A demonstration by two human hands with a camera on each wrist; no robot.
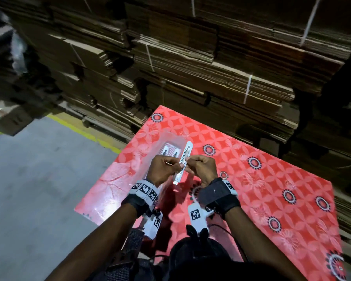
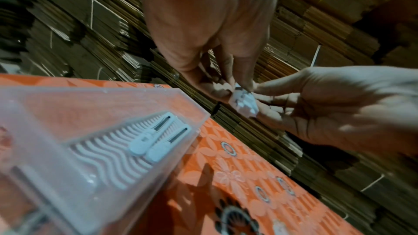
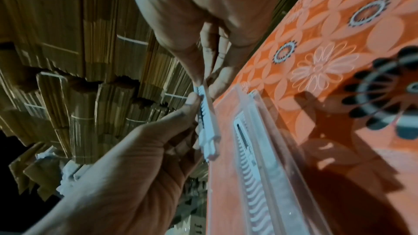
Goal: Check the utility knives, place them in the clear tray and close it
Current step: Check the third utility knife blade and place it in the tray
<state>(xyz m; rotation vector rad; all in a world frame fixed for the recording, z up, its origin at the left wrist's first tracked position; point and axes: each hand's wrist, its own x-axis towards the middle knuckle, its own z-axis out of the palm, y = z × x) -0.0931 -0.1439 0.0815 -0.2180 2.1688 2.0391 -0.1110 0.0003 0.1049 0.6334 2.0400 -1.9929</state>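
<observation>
Both hands hold one white utility knife (image 1: pixel 182 163) in the air just above the table. My left hand (image 1: pixel 170 167) pinches its middle from the left, and my right hand (image 1: pixel 193 165) pinches it from the right. In the left wrist view the knife (image 2: pixel 244 104) points end-on between the left hand (image 2: pixel 226 85) and the right hand (image 2: pixel 269 94). The clear tray (image 1: pixel 170 136) lies open just beyond the hands. Two more white knives (image 2: pixel 149 140) lie side by side in it on a ribbed white insert. The right wrist view shows the held knife (image 3: pixel 208 131) next to the tray (image 3: pixel 278 158).
A red flower-patterned cloth (image 1: pixel 272 189) covers the table. Tied stacks of flattened cardboard (image 1: pixel 190 57) rise right behind and to the right of it. Grey floor with a yellow line (image 1: pixel 73 126) lies to the left, below the table's edge.
</observation>
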